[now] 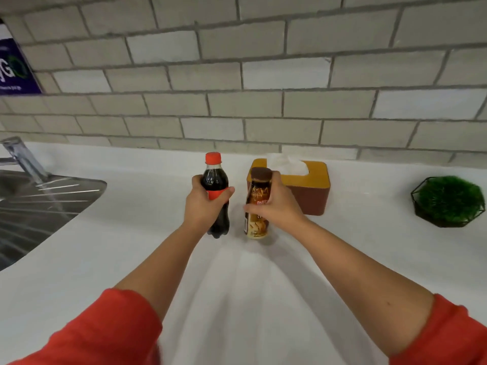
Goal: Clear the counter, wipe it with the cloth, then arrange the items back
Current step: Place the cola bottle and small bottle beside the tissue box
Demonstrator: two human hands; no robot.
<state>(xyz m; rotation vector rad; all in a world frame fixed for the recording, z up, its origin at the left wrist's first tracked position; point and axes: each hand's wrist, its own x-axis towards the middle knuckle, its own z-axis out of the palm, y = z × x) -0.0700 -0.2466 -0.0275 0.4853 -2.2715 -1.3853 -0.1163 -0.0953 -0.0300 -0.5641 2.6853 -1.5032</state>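
You've got both hands on drinks at mid-frame. Your left hand [204,204] is wrapped round the cola bottle [214,196], thumb across the red label, fingers curled behind. Your right hand [274,206] is closed on the brown drink bottle [259,204], thumb in front, fingers round the far side. Both bottles stand upright, long axis vertical, bases at or just off the white counter [263,299]; can't tell which. They're just beside each other, not touching.

What the next move turns on: the tissue box [303,191] sits right behind the brown bottle, touching or nearly so w/ your right knuckles, so lift straight up before swinging away, imo. The cola side has open counter to the left, w/ the sink [39,206] at far left edge.

Arms come in from the bottom corners, forearms converging, wrists level, red sleeves pushed back.

Plant in wire holder [449,201] sits at right, well apart. No cloth in view. Looks like either clearing or putting back; can't tell which
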